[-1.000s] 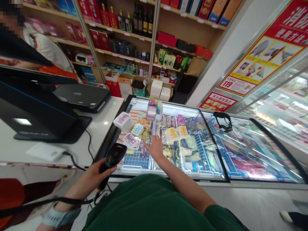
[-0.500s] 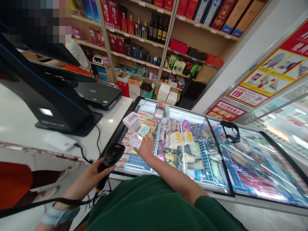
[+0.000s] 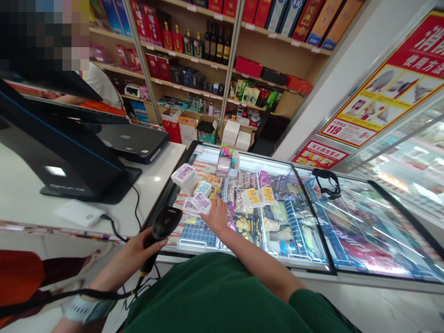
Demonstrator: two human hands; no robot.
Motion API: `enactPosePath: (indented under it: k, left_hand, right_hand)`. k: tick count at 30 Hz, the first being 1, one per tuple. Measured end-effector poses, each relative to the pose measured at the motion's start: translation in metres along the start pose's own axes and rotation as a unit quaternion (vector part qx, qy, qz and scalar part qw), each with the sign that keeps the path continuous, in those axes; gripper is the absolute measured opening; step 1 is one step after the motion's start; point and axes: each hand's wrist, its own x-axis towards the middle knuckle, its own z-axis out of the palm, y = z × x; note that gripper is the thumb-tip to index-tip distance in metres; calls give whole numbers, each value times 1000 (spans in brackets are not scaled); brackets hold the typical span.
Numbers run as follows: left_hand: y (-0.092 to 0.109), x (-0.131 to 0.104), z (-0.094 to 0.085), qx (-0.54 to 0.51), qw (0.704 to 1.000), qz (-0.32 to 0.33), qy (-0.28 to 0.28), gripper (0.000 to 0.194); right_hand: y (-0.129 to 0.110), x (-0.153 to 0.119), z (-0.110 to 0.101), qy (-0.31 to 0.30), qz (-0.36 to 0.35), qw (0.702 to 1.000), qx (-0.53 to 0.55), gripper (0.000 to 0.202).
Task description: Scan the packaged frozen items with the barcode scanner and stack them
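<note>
My left hand [image 3: 149, 245] is wrapped round the handle of a black barcode scanner [image 3: 167, 223], whose head points toward the freezer's left end. Over the glass freezer top my right hand [image 3: 217, 215] grips the right edge of a clear pack with a purple-printed label [image 3: 201, 203]. Another clear pack lies partly beneath it. Just behind is a pack with a blue label [image 3: 203, 188]. Stacked white tubs with a purple label [image 3: 184, 175] stand at the freezer's left edge. Two packs with yellow labels [image 3: 253, 197] lie to the right of my right hand.
A black checkout terminal [image 3: 79, 157] and a white box-like device [image 3: 79, 213] stand on the counter at left. A black strap [image 3: 326, 183] lies on the freezer's right part. Stocked shelves [image 3: 194, 60] rise behind. Another person's sleeve [image 3: 102, 85] shows behind the terminal.
My right hand has moved slightly right, and the purple-labelled pack it holds is now lifted and shifted right over the other pack. The whole view has shifted a little.
</note>
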Motion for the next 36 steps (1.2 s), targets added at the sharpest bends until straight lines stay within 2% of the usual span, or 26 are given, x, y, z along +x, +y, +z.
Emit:
enactPosePath:
  k: [7, 12, 16, 21, 26, 36]
  left_hand:
    - [12, 7, 8, 17, 1000, -2, -10, 66]
    - [25, 16, 22, 17, 998, 5, -59, 62]
    - [38, 26, 40, 27, 994, 41, -97, 55]
    - [58, 33, 65, 50, 984, 93, -141, 44]
    - [73, 33, 83, 63, 975, 109, -185, 40]
    - [77, 34, 94, 58, 968, 113, -216, 34]
  right_hand:
    - [32, -16, -21, 74, 21, 997, 7, 59]
    - [52, -26, -36, 133, 25, 991, -7, 59]
    - [62, -34, -48, 170, 10, 985, -17, 59]
    - [71, -45, -59, 209, 3, 977, -36, 57]
    - [76, -52, -63, 238, -6, 970, -43, 55]
    - [81, -57, -63, 253, -16, 966, -46, 55]
